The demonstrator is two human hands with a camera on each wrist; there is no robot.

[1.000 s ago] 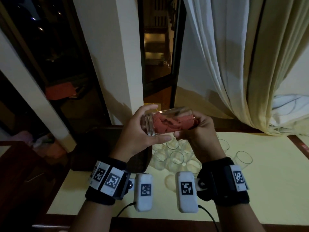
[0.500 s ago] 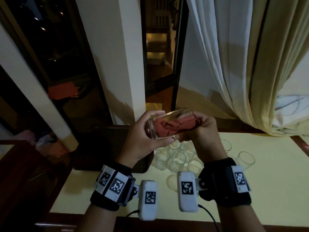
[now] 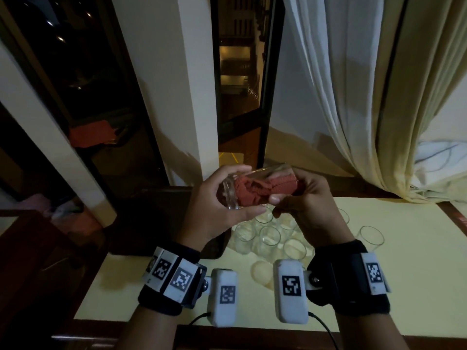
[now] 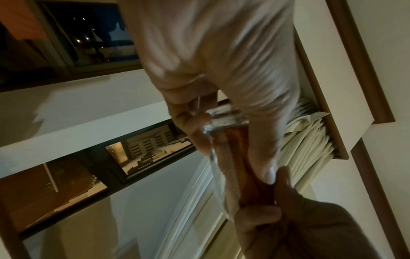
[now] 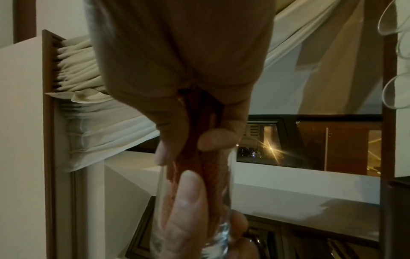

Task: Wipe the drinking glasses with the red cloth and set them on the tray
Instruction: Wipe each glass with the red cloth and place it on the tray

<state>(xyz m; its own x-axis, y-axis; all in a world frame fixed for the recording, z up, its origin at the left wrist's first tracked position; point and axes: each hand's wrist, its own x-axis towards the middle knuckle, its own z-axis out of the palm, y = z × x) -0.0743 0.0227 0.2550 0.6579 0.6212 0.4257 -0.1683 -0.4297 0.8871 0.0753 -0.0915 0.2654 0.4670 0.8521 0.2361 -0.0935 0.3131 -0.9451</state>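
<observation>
1. The left hand (image 3: pixel 214 210) is gripping the drinking glass (image 3: pixel 257 188) near its thick base, thumb below and fingers curled over the top, its grip clamped on the glass.
2. The right hand (image 3: pixel 305 208) is pinching the red cloth (image 3: pixel 255 190) at the glass's mouth, its grip closed on the fabric that is stuffed deep inside the glass.
3. Compared with a second ago, the glass is lying tilted a little differently and the bunched cloth is showing a new fold pattern inside it, so the hands seem to be twisting glass against cloth; the interior wipe is under way, not finished.
4. The glass is being held in the air above the cluster of other glasses (image 3: pixel 267 238), which are standing on the pale table (image 3: pixel 379 286); one more glass (image 3: pixel 371 238) is standing apart, right of that cluster.
5. A dark tray (image 3: pixel 156 223) is lying left of the cluster; no glass is showing on it, so setting down is still ahead.
6. No brand or readable writing is showing; only black-and-white square markers on the wrist bands (image 3: pixel 174 276) are visible.
</observation>
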